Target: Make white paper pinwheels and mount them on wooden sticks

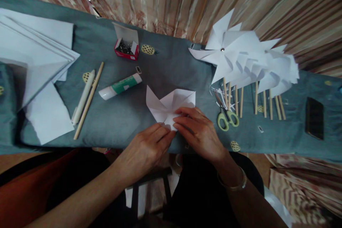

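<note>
White and folded, a paper pinwheel (167,106) lay on the grey-green, cloth-covered worktop (173,64). The left hand (148,144) pinched its near corner with closed fingers; the right hand (201,131) had slightly parted fingers across its right side, grip unclear. Right of this pinwheel lay green-handled scissors (228,114); left, a white-and-green glue stick (120,86); beyond, rightward, overlapping white pinwheels (248,55) on wooden sticks (256,98).

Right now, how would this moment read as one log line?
left hand: holding folded white paper | right hand: holding same paper | right side: white pinwheels, green-handled scissors
</note>
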Tool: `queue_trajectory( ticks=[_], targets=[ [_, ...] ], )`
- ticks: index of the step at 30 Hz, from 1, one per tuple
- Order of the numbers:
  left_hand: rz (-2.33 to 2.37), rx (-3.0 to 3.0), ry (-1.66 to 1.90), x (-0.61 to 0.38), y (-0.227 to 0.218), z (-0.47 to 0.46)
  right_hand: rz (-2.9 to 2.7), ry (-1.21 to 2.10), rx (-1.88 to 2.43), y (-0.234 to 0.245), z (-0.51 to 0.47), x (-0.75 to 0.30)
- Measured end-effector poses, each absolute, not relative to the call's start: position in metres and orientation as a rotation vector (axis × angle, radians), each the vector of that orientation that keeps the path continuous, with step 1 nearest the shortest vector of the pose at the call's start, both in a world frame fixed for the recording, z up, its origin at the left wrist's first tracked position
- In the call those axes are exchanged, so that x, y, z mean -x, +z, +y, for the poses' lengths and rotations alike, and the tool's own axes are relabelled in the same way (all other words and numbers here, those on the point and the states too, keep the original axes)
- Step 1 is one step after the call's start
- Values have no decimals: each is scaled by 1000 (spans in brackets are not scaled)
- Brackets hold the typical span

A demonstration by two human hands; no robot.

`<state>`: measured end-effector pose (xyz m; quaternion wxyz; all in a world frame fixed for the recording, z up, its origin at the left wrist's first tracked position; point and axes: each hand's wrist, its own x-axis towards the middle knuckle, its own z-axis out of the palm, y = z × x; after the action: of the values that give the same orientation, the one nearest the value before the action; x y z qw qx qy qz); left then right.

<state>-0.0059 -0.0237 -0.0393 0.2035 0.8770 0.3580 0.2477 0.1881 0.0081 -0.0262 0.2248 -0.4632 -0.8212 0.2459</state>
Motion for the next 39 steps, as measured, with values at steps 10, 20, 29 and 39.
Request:
queue_trajectory(
  ticks=[10, 20, 29, 39],
  targets=[
    [997, -2444, 667, 5, -39, -23, -2289, 639, 1287, -28, 7, -187],
    [979, -2427, 669, 5, -35, -21, -2346, 565, 1308, -29, 6, -185],
    [987, -2426, 625, 5, -37, -22, -2443, 434, 1301, -35, 4, -182],
    [1012, -2450, 644, 4, -38, -23, -2465, 151, 1289, -46, -1, -171]
  ],
)
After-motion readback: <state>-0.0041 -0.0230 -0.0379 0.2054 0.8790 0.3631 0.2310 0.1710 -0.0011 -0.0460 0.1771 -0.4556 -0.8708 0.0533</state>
